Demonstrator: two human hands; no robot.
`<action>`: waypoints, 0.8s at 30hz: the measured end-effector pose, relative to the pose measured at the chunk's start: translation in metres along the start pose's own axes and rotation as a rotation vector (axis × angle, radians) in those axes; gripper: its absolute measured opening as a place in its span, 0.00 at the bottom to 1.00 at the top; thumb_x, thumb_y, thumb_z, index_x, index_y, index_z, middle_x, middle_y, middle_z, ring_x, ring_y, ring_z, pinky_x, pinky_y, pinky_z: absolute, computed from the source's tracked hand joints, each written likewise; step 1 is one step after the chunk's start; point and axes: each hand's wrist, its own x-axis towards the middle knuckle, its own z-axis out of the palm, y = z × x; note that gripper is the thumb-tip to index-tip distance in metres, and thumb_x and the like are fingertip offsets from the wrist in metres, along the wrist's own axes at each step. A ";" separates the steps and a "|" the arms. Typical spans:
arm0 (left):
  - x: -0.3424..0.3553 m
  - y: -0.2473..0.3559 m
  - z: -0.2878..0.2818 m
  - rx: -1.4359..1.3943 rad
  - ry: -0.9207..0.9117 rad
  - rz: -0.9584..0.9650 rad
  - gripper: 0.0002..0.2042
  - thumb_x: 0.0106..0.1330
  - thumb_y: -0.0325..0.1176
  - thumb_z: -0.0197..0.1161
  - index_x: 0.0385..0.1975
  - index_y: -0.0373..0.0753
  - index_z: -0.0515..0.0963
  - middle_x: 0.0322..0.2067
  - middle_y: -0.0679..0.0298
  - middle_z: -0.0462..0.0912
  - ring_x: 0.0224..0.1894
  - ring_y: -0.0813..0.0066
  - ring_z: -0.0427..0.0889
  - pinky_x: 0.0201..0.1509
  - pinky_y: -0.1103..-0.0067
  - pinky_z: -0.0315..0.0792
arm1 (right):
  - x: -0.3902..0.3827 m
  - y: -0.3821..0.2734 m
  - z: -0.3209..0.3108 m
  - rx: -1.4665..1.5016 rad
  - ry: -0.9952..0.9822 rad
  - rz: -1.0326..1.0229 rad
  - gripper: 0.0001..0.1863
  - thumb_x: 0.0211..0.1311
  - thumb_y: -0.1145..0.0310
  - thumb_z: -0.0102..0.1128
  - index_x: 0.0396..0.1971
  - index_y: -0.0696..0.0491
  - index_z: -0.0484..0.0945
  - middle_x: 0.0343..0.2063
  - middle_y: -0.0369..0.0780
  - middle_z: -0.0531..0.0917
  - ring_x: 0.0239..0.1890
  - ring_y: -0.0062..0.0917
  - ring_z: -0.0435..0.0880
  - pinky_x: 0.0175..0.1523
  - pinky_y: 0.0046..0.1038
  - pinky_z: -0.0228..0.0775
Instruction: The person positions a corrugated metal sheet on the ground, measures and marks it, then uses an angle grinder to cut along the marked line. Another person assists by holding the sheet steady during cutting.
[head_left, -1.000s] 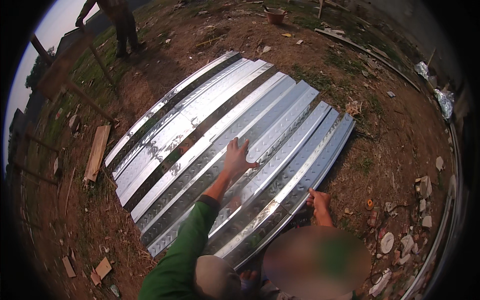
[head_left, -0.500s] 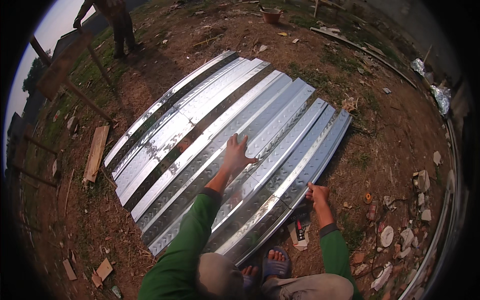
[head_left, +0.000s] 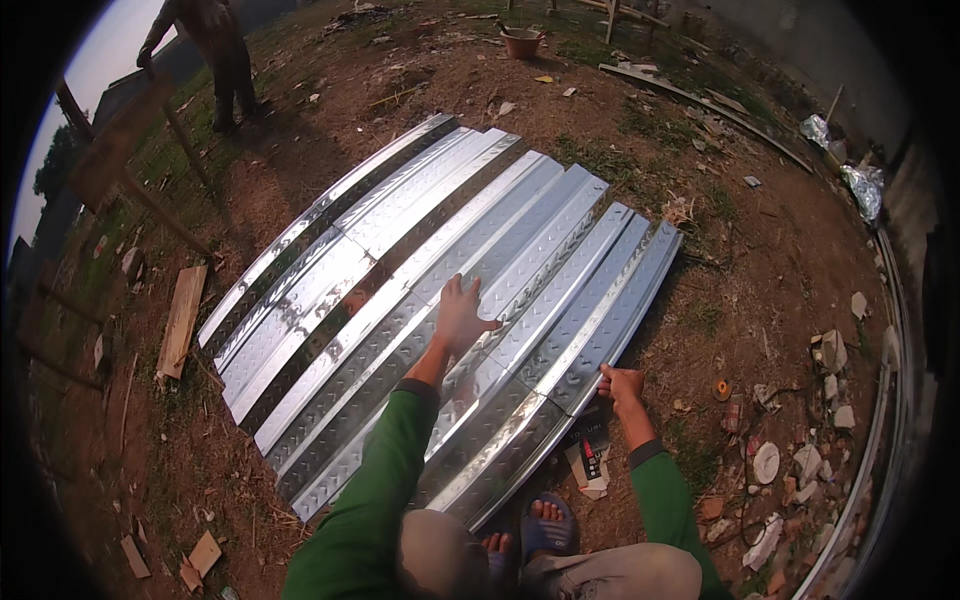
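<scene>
Shiny galvanized metal sheets [head_left: 545,215] with ribs and raised chevron marks lie side by side on the ground before me, some overlapping. My left hand [head_left: 460,318] rests on the middle sheets, fingers spread, holding nothing. At the near right edge, my right hand [head_left: 622,385] is closed on the rim of the nearest metal sheet [head_left: 612,340], thumb on top. Thin dark lines cross several sheets; one ends just left of my right hand. A dark printed package [head_left: 592,458] lies partly under this edge, near my sandalled feet [head_left: 548,525].
Beyond the sheets stands a person [head_left: 225,70] beside wooden posts. An orange-brown basin [head_left: 521,43] sits at the back. Rubble [head_left: 765,463] and an orange tape-measure-like object [head_left: 722,390] lie right. A wooden board [head_left: 183,320] lies left; long metal profiles [head_left: 868,455] run along the right wall.
The whole view has shifted slightly, so the sheets appear a little lower and further left. Both hands keep about the same places on the metal.
</scene>
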 end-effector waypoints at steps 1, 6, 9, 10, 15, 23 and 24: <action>0.002 -0.001 0.000 0.004 -0.033 -0.018 0.56 0.48 0.56 0.87 0.76 0.33 0.69 0.74 0.28 0.61 0.77 0.29 0.61 0.81 0.52 0.61 | 0.002 -0.003 -0.002 -0.014 -0.010 0.053 0.16 0.67 0.68 0.78 0.42 0.67 0.86 0.30 0.42 0.88 0.24 0.26 0.88 0.26 0.28 0.83; 0.004 -0.013 0.008 0.069 -0.041 0.031 0.61 0.47 0.67 0.83 0.80 0.38 0.65 0.75 0.26 0.61 0.77 0.25 0.61 0.82 0.49 0.60 | 0.000 0.003 -0.003 -0.064 -0.020 0.008 0.19 0.65 0.65 0.80 0.46 0.64 0.85 0.32 0.41 0.88 0.27 0.24 0.88 0.25 0.27 0.82; 0.007 -0.011 0.010 0.132 -0.121 -0.015 0.65 0.48 0.73 0.80 0.83 0.40 0.60 0.79 0.26 0.54 0.82 0.25 0.52 0.83 0.41 0.53 | -0.005 0.007 0.000 -0.181 0.019 -0.029 0.20 0.64 0.61 0.82 0.45 0.59 0.85 0.32 0.37 0.87 0.28 0.23 0.87 0.25 0.26 0.82; 0.009 -0.009 0.011 0.162 -0.162 -0.055 0.66 0.48 0.74 0.79 0.84 0.42 0.57 0.81 0.26 0.50 0.84 0.26 0.49 0.83 0.37 0.50 | -0.009 0.009 -0.004 -0.277 0.023 -0.009 0.21 0.64 0.60 0.82 0.47 0.58 0.84 0.32 0.37 0.87 0.30 0.23 0.87 0.26 0.26 0.82; 0.007 0.002 0.013 0.159 -0.233 -0.146 0.66 0.48 0.69 0.84 0.85 0.45 0.55 0.81 0.23 0.45 0.81 0.12 0.46 0.82 0.38 0.49 | -0.018 0.022 -0.012 0.007 -0.278 0.024 0.19 0.68 0.63 0.78 0.47 0.64 0.86 0.36 0.42 0.89 0.28 0.25 0.86 0.31 0.30 0.86; 0.010 -0.014 0.022 0.176 -0.222 -0.098 0.65 0.47 0.70 0.84 0.84 0.49 0.57 0.80 0.23 0.46 0.78 0.07 0.48 0.79 0.33 0.53 | -0.016 0.025 0.002 -0.246 -0.222 -0.131 0.12 0.69 0.68 0.73 0.35 0.63 0.86 0.27 0.42 0.88 0.21 0.22 0.86 0.23 0.25 0.77; 0.009 -0.015 0.024 0.185 -0.209 -0.097 0.65 0.46 0.70 0.83 0.84 0.50 0.58 0.80 0.23 0.47 0.78 0.07 0.49 0.79 0.33 0.52 | -0.018 0.024 0.002 -0.293 -0.215 -0.123 0.12 0.70 0.67 0.73 0.38 0.63 0.88 0.29 0.41 0.89 0.23 0.21 0.87 0.24 0.24 0.78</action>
